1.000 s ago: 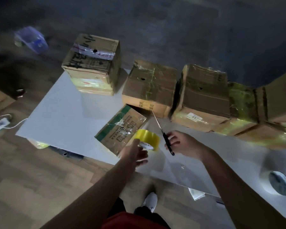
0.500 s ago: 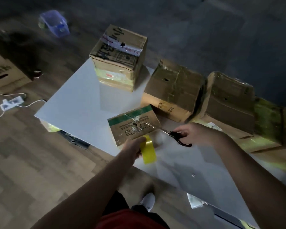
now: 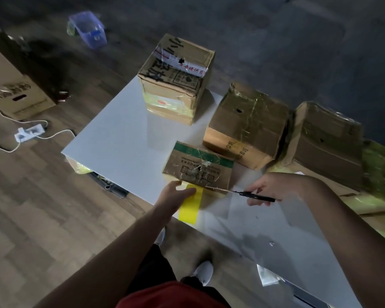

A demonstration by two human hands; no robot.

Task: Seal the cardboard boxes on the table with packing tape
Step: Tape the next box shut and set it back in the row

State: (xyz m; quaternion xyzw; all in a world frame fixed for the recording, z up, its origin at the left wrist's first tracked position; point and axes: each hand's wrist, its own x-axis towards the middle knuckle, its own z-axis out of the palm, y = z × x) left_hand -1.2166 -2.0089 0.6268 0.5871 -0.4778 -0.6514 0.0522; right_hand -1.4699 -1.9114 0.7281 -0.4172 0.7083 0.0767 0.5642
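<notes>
We take this for a makeshift packing room: taped boxes (image 3: 176, 85) crowd a white desk (image 3: 120, 143), with a carton (image 3: 13, 92), power strip (image 3: 28, 132) and plastic bin (image 3: 88, 28) on the wood-plank floor (image 3: 31, 207).

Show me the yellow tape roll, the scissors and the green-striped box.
yellow tape roll (image 3: 189, 210), head view, on its yellow band.
scissors (image 3: 257, 196), head view, on the black handle.
green-striped box (image 3: 198, 171), head view, on its printed top.

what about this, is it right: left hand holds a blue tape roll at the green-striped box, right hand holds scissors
Not quite. The head view shows the tape roll is yellow, not blue. The left hand holds it at the green-striped box, and the right hand holds scissors.
</notes>
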